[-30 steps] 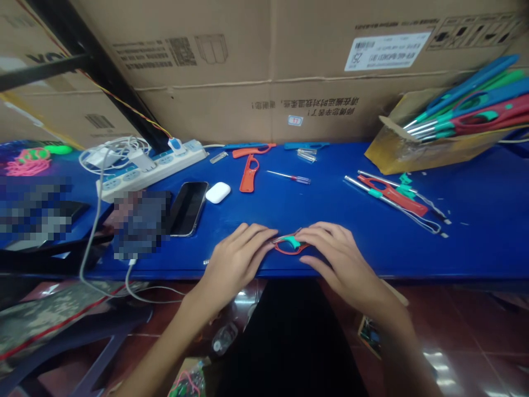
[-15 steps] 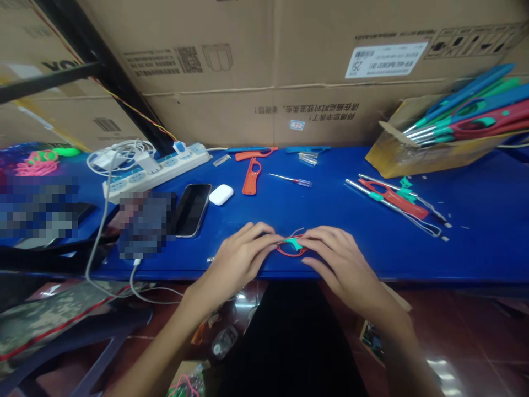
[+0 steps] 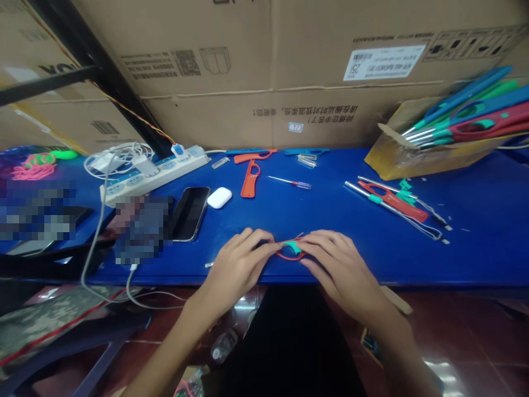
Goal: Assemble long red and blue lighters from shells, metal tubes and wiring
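Observation:
A red lighter handle shell (image 3: pixel 285 256) with a green trigger (image 3: pixel 293 247) lies low over the front of the table, between my hands. My left hand (image 3: pixel 243 262) pinches its left end with thumb and fingers. At the right end, the fingertips of my right hand (image 3: pixel 336 259) close over the shell beside the trigger, its thumb a little lower. A thin wire stands out above the shell; most of the inside is covered by my fingers. Beyond my hands lie an orange handle half (image 3: pixel 249 184) and a thin screwdriver (image 3: pixel 295 183).
On the right lie metal lighter tubes (image 3: pixel 376 199) and a red handle half (image 3: pixel 403 204). Behind them stands a carton (image 3: pixel 392 160) of long lighters. A phone (image 3: pixel 190 214), white earbud case (image 3: pixel 219 197) and power strip (image 3: pixel 165 171) are on the left. Cardboard boxes line the back.
The view has shifted slightly. Both hands stay on the red shell, and the wire above it shows less than before.

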The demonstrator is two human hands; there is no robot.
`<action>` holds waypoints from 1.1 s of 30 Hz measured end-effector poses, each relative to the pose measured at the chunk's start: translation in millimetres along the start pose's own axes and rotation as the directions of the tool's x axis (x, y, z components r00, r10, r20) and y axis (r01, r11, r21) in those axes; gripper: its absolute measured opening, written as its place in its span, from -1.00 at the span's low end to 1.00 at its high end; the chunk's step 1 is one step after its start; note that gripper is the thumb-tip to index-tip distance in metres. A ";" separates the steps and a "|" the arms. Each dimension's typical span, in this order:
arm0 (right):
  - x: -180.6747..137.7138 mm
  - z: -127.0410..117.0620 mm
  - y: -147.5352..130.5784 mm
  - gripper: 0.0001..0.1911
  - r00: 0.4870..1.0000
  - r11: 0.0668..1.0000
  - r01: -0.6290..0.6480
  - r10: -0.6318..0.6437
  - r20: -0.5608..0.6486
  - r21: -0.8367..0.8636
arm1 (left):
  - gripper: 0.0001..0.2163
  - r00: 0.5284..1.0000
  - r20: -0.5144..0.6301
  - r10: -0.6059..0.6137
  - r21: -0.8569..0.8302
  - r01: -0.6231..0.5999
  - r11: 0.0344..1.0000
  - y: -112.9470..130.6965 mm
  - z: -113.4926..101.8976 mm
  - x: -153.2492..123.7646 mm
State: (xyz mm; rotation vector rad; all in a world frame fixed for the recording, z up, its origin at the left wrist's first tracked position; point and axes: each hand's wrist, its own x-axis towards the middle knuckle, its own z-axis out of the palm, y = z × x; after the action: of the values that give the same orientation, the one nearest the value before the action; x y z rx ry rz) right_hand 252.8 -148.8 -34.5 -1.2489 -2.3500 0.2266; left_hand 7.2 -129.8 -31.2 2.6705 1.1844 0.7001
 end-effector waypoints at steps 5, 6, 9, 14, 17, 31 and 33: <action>0.4 -0.3 -2.0 -0.72 1.000 1.000 -0.023 0.023 0.015 -0.001 | -0.79 0.998 -0.026 -0.053 -0.028 0.052 0.998 -0.6 1.6 1.6; 0.6 -0.7 -2.8 -0.72 0.999 1.000 -0.031 0.031 0.018 -0.002 | -0.79 0.998 -0.027 -0.064 -0.025 0.063 0.998 -0.3 2.2 2.0; 0.8 -1.9 -5.6 -0.72 0.999 0.999 -0.050 0.050 0.017 -0.001 | -0.78 0.996 -0.036 -0.079 0.050 0.080 0.996 2.3 4.2 2.0; 0.5 -0.9 -7.8 -0.72 0.999 0.999 -0.039 0.039 -0.013 -0.027 | -0.71 0.998 -0.039 -0.053 0.107 0.057 0.993 5.2 5.1 0.6; -0.4 0.8 -7.2 -0.71 0.999 0.998 -0.025 0.023 -0.044 -0.049 | -0.74 0.997 -0.049 -0.060 0.079 0.064 0.995 4.3 4.8 1.2; -25.6 -24.8 43.0 -0.65 0.796 0.977 -0.208 0.193 -0.573 0.041 | -0.76 0.985 -0.165 -0.055 0.062 0.066 0.996 5.0 -11.0 43.0; -34.0 -42.7 73.8 -0.67 0.692 0.954 -0.300 0.201 -0.693 -0.023 | -0.77 0.990 -0.138 0.011 0.103 0.004 0.995 -1.2 -12.8 80.5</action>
State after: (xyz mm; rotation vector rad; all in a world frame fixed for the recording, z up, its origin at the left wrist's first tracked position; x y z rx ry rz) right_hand 343.8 -137.3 -34.0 -1.4108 -1.5635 -0.2854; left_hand 47.4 -71.0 8.6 2.7471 1.2827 0.8604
